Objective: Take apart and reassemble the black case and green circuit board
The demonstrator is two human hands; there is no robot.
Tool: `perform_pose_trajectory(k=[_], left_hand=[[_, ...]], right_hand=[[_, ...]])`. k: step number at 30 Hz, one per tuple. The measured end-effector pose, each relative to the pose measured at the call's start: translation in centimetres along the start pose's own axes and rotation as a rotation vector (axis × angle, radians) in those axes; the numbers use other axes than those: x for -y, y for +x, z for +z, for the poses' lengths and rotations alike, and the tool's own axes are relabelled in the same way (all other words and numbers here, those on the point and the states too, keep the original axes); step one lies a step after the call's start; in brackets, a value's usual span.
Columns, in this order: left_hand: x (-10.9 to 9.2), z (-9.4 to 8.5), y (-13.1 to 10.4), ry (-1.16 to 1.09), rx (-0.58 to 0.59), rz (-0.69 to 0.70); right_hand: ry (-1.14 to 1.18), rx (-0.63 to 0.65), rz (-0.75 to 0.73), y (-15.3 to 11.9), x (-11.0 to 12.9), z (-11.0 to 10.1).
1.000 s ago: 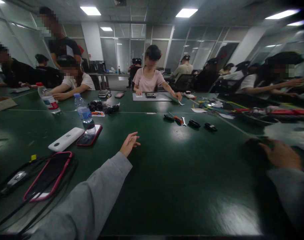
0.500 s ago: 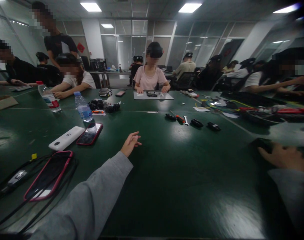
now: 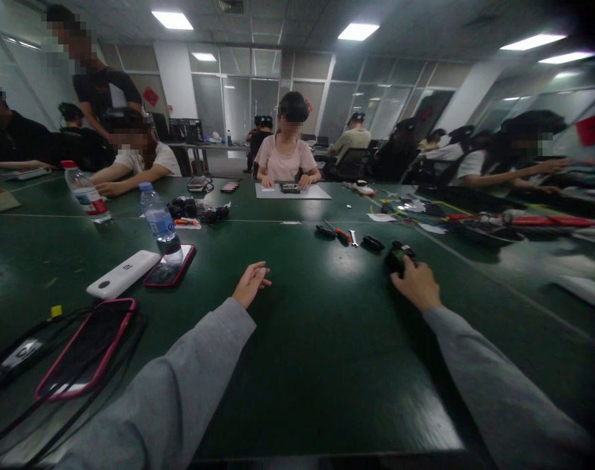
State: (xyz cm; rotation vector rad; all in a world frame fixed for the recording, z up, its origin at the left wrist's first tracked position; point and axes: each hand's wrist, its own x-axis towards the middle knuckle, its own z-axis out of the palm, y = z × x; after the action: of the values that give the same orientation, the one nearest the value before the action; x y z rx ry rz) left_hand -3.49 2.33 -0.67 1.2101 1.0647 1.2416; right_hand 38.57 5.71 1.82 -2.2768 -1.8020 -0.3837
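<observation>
My left hand (image 3: 251, 284) hangs over the green table (image 3: 326, 365), its fingers loosely apart with nothing in them. My right hand (image 3: 418, 284) is closed around a small dark green-and-black object (image 3: 396, 260); its exact kind does not show, and my fingers partly cover it. It is right beside a row of things: a black curved part (image 3: 373, 243), an open-end wrench (image 3: 353, 238), an orange-and-black screwdriver (image 3: 343, 235) and another black piece (image 3: 325, 232). A further black part right behind my right hand is hard to separate from the held object.
At left lie a phone in a red case (image 3: 170, 266), a white power bank (image 3: 123, 274), a second phone (image 3: 86, 352) under black cables, and two water bottles (image 3: 157, 219). A person (image 3: 285, 156) sits opposite at a white board (image 3: 317, 191). Wires and tools (image 3: 498, 222) clutter the right.
My right hand has moved left from the right edge, with the dark object, to the row of parts. My left hand stays nearly in place. The view has turned slightly right.
</observation>
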Motion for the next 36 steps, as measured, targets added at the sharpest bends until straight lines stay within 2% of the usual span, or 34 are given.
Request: perform_pose_trajectory(k=[2, 5, 7, 9, 11, 15, 18, 23, 26, 31, 36], left_hand=[[0.2, 0.0, 0.1, 0.002, -0.014, -0.002], [0.7, 0.0, 0.4, 0.011, -0.066, -0.006], [1.0, 0.0, 0.6, 0.013, -0.151, 0.011], [1.3, 0.0, 0.8, 0.003, -0.248, 0.048], [1.5, 0.0, 0.9, -0.017, -0.305, 0.079], [1.8, 0.1, 1.0, -0.071, -0.271, 0.099], [1.8, 0.2, 1.0, -0.096, -0.24, 0.119], [1.0, 0.4, 0.8, -0.162, -0.261, 0.121], [0.5, 0.8, 0.4, -0.275, -0.242, 0.044], [0.1, 1.5, -0.5, -0.397, -0.124, -0.209], [-0.2, 1.5, -0.8, -0.425, -0.126, -0.198]], right_hand=[[0.034, -0.007, -0.084, -1.4, 5.6, 0.4], [0.192, -0.048, -0.342, -4.6, 13.8, 0.2], [0.287, -0.05, -0.514, -7.3, 18.4, -0.7], [0.365, -0.057, -0.635, -10.0, 21.6, -1.8], [0.432, -0.059, -0.705, -12.2, 23.4, -2.7], [0.533, -0.067, -0.742, -14.5, 24.2, -3.3], [0.592, -0.075, -0.734, -14.8, 24.0, -3.3], [0.676, -0.116, -0.725, -14.4, 23.8, -3.8], [0.725, -0.149, -0.727, -14.3, 23.8, -4.2], [0.806, -0.173, -0.725, -14.2, 23.6, -4.4], [0.946, -0.099, -0.799, -13.7, 23.1, -4.3]])
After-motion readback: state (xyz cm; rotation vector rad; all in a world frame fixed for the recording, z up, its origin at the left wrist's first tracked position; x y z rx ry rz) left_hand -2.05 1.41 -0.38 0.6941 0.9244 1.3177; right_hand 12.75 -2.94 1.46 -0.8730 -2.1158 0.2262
